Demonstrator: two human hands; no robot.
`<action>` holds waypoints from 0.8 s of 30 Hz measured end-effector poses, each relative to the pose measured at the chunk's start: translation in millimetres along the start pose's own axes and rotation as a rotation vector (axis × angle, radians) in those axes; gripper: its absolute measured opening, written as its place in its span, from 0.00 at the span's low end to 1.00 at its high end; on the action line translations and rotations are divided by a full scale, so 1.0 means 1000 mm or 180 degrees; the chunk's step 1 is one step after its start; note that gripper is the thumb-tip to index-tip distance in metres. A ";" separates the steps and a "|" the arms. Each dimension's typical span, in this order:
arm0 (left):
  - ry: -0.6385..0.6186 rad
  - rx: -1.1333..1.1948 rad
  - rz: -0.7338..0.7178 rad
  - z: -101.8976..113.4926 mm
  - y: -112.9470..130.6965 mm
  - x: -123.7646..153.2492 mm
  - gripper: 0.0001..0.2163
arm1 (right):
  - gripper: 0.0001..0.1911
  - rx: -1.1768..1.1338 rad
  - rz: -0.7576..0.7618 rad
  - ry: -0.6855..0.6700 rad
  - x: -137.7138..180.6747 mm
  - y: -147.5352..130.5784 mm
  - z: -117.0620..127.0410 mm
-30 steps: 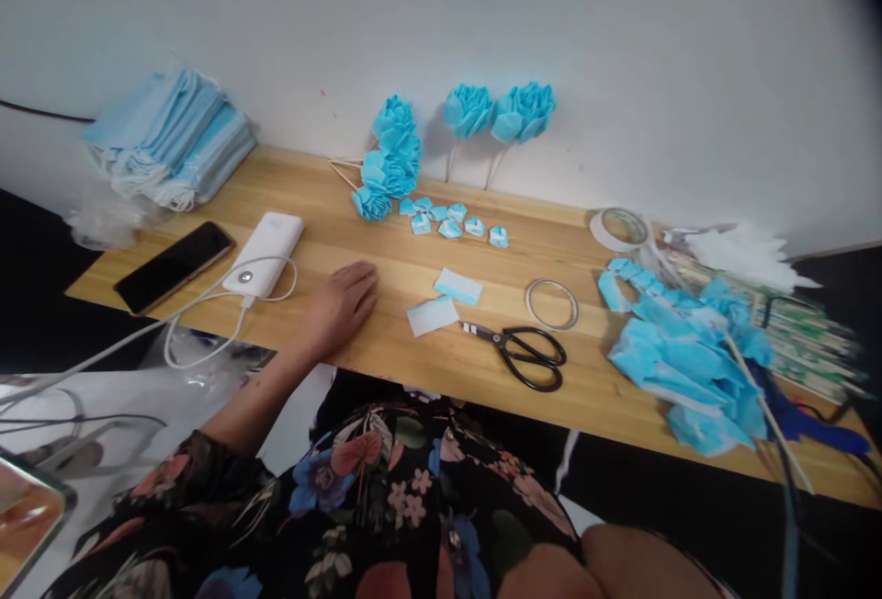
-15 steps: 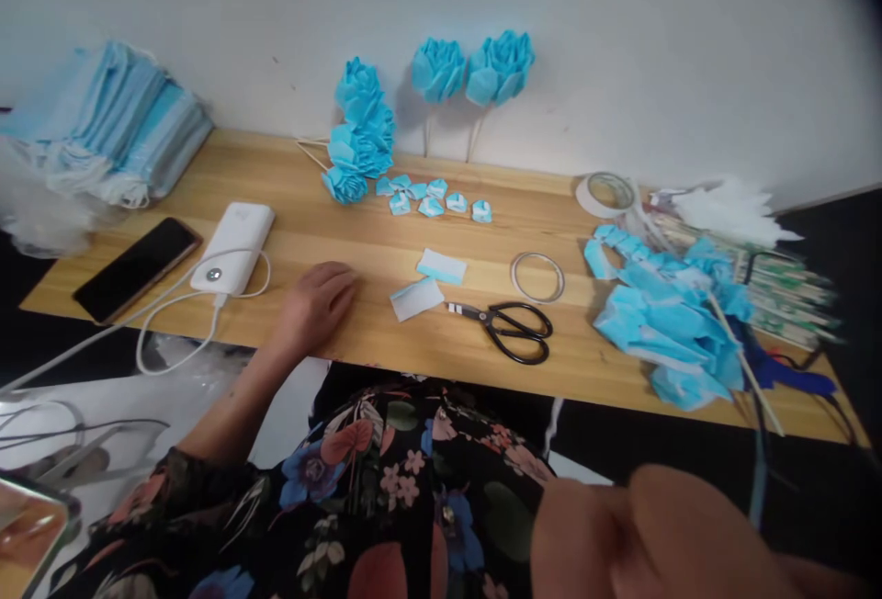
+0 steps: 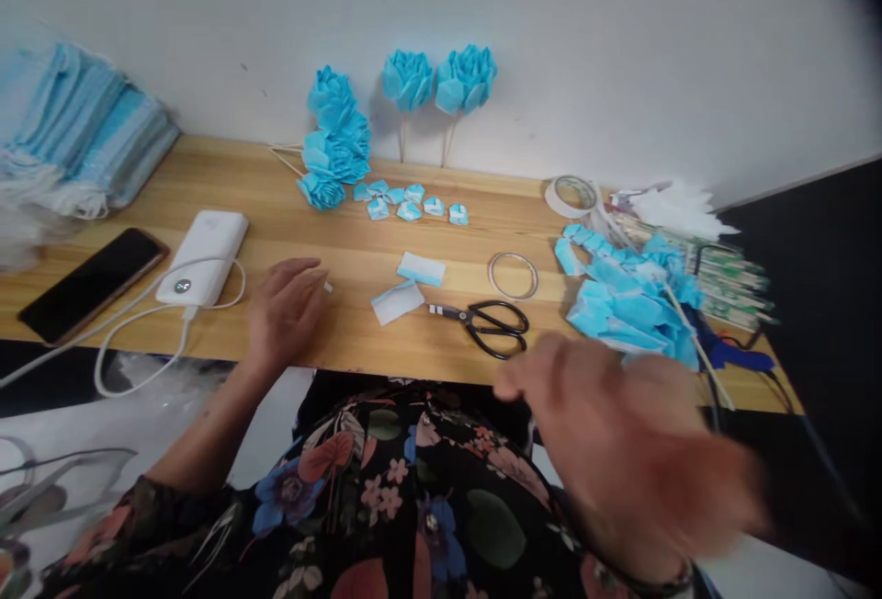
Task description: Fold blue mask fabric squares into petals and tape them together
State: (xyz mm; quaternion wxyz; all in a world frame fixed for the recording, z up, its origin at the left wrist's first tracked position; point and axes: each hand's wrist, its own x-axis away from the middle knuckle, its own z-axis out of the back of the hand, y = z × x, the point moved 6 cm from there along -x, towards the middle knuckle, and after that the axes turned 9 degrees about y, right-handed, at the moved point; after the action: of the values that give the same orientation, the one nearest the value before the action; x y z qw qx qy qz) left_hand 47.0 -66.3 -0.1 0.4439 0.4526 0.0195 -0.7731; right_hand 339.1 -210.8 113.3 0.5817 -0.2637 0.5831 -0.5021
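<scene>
My left hand hovers over the table left of the scissors, fingers loosely curved and apart. A tiny white scrap shows by its fingertips; whether they touch it I cannot tell. My right hand, smeared by motion, is over the table's front edge, close to the black-handled scissors. Its fingers are too blurred to read. Between the hands lie two cut pieces of blue-and-white sheet and a thin ring-shaped roll of tape. Several small folded blue petals are set out behind them.
Blue flowers on sticks lean at the wall; others lie beside them. A mask stack, a phone and a cabled power bank are left. At right are wider tape and a heap of blue material.
My left hand has lifted from the table, its fingers now less flat. My right hand has swung up from the lower right towards the scissors. The view has shifted to the right.
</scene>
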 end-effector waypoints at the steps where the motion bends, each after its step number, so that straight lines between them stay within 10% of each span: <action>1: -0.0061 0.0100 -0.0057 -0.002 0.006 0.001 0.07 | 0.17 -0.0260 -0.0106 0.0097 -0.005 0.017 -0.002; 8: -0.0710 0.0370 -0.0355 -0.036 0.052 -0.001 0.10 | 0.11 0.2325 0.0976 -0.0303 -0.001 0.103 -0.011; 17: -0.1859 -0.0077 -0.0297 -0.086 0.063 -0.015 0.10 | 0.14 0.2733 0.0845 -0.0569 0.009 0.131 -0.001; 24: -0.1770 -0.0033 -0.0323 -0.087 0.058 -0.007 0.07 | 0.15 0.2906 0.0783 -0.0442 0.008 0.147 0.014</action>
State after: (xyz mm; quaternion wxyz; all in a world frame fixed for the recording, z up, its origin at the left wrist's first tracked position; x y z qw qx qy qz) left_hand 148.5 -58.8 -24.8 0.3952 0.2193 -0.0765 -0.8887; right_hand 391.7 -169.8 -19.1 0.7308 0.0569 0.2896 -0.6155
